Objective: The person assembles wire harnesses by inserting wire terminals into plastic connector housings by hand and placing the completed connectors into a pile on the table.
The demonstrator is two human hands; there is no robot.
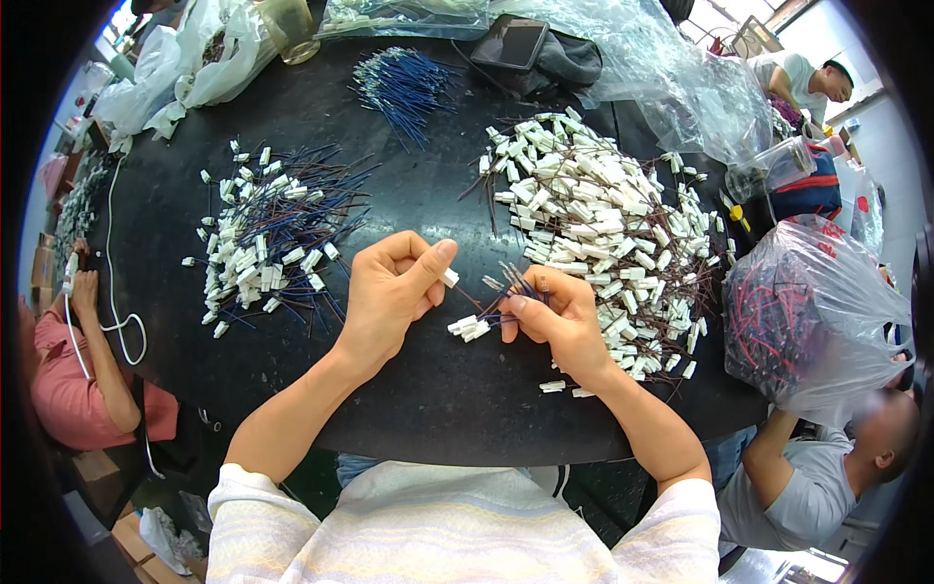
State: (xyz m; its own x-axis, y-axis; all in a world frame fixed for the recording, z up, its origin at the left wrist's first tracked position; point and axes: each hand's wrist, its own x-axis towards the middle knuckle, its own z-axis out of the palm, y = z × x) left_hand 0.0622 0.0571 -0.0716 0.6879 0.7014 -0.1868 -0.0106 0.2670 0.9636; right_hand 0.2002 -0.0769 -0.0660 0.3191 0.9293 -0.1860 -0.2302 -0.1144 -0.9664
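Frame centre: a small white connector is pinched at the left hand's thumb tip. A bundle of wired connectors is gripped in the right hand. Larger connector pile is seen upper right, on black table.

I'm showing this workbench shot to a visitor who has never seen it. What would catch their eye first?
Probably the two bare hands at the centre: the left hand pinches a small white connector, while the right hand grips a bundle of blue wires with white connectors at their ends. Next comes the large heap of white connectors on the black table to the right, and a smaller pile with blue wires to the left.
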